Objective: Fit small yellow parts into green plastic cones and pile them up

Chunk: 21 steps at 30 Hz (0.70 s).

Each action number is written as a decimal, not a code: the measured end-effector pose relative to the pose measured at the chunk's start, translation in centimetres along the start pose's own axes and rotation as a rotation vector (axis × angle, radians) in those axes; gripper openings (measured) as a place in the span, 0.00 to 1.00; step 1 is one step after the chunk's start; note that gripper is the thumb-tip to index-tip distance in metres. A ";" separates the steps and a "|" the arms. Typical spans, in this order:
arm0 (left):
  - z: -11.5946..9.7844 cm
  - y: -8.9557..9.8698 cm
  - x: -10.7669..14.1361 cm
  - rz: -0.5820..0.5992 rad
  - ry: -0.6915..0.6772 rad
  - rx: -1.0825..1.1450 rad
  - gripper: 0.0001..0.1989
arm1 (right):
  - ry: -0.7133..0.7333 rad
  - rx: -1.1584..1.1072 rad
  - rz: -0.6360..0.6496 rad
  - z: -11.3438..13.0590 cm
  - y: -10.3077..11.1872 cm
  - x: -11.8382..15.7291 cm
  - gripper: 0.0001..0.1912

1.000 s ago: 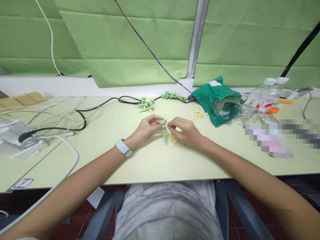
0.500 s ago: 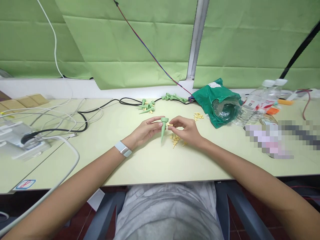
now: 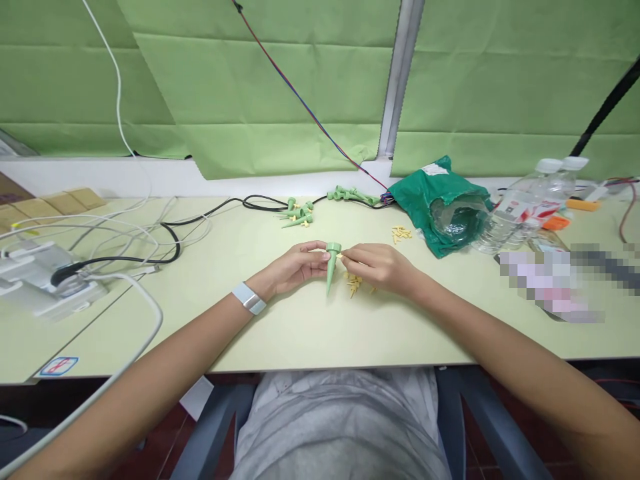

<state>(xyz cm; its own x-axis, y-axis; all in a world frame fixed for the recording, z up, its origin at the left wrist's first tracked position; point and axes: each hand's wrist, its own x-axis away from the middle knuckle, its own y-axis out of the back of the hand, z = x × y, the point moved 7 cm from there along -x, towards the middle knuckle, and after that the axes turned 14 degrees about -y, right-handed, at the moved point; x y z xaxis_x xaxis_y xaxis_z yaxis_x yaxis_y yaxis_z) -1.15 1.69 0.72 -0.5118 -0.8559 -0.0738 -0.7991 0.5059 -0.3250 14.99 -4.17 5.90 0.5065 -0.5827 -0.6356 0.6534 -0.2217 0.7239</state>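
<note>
Between the fingers of my left hand (image 3: 301, 268) is a green plastic plant watering spike (image 3: 331, 264), its wide cap end up and its point down. My right hand (image 3: 379, 265) pinches a small yellow valve piece (image 3: 339, 257) against the side of the spike, just under the cap; the fingers hide most of it. Below my right hand lies a loose pile of yellow valve pieces (image 3: 353, 285). Farther back on the table rest several green spikes with yellow pieces (image 3: 300, 217), and a second pile of yellow pieces (image 3: 401, 233) sits to the right.
More green spikes (image 3: 350, 194) lie by the wall. A torn green bag (image 3: 425, 193) and clear bottles (image 3: 515, 207) stand at the back right. White and black cables with a power strip (image 3: 55, 280) cover the left side. The table's front edge (image 3: 325, 370) is close to my body.
My right fingers have closed in on the spike, so less of the yellow piece shows. The spike sits slightly lower in view, and the camera has shifted a little.
</note>
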 end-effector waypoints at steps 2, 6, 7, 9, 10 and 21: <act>0.0 -0.2 0.1 0.032 -0.004 -0.017 0.11 | -0.046 -0.061 -0.022 -0.1 0.2 -0.1 0.11; -0.7 -0.5 0.0 0.054 -0.113 -0.071 0.11 | -0.334 -0.394 -0.084 -1.4 -0.2 -0.2 0.09; -0.9 -0.6 0.0 0.057 -0.143 -0.086 0.11 | -0.412 -0.489 -0.079 -1.8 -0.5 -0.2 0.09; -1.1 -0.8 0.0 0.056 -0.173 -0.096 0.11 | -0.498 -0.583 -0.068 -2.1 -0.9 -0.1 0.10; -1.1 -0.8 0.0 0.052 -0.171 -0.088 0.11 | -0.483 -0.563 -0.069 -2.0 -0.7 -0.2 0.10; -1.0 -1.0 0.0 0.066 -0.198 -0.099 0.13 | -0.537 -0.608 -0.016 -2.2 -1.0 -0.2 0.08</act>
<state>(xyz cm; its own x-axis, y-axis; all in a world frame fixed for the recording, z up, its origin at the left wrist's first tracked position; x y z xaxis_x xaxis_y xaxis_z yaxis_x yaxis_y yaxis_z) -0.70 1.31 2.02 -0.4998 -0.8201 -0.2788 -0.7981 0.5611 -0.2198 15.45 -2.10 4.72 0.2566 -0.9129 -0.3173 0.9279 0.1409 0.3451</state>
